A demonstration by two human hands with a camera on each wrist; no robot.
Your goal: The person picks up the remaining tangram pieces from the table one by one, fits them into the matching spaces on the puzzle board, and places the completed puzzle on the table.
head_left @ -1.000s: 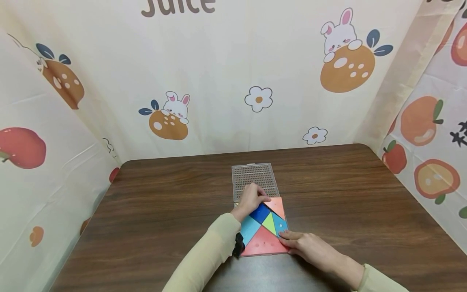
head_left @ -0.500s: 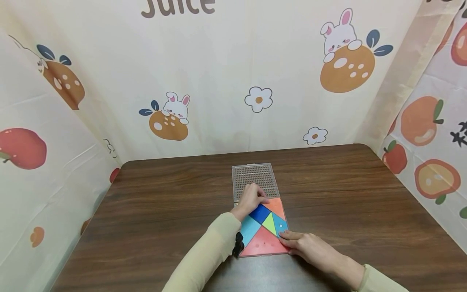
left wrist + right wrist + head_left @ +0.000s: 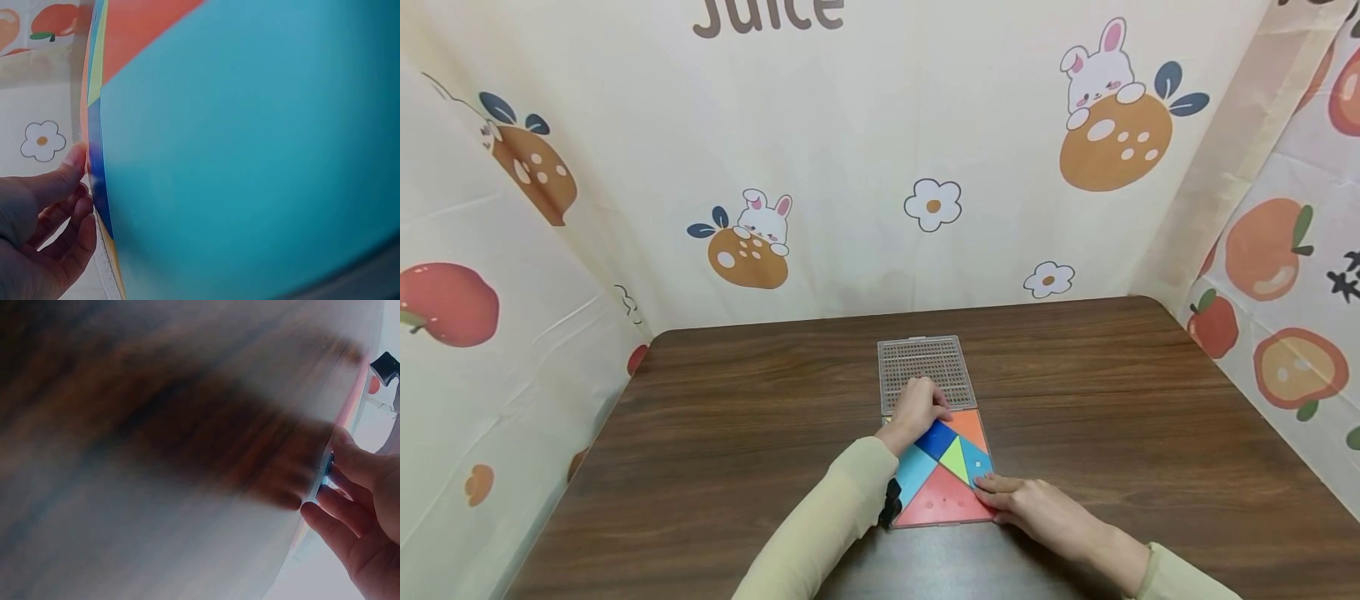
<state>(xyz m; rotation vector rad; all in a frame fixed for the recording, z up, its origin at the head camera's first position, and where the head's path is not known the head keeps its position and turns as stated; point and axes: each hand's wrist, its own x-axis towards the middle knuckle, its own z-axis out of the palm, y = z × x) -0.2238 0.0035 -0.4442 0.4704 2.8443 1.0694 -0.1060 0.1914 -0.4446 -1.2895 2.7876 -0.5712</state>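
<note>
A square tangram case lies on the table with its perforated clear lid folded back. Several coloured tiles fill it. My left hand reaches over the blue square tile and holds the left corner of an orange triangle tile, which lies almost flat. In the left wrist view its thumb touches the orange edge. Along the right edge, my right hand rests its fingertips on the blue parallelogram tile and the large red triangle tile. The left hand hides the upper left tiles.
A yellow-green triangle tile and a light blue triangle tile also sit in the case. Brown wooden table surrounds it. Printed curtains stand behind and on both sides.
The orange triangle tile, tilted up one second ago, has sunk towards flat in the case under my left hand's fingers. My right hand has stayed at the case's right edge.
</note>
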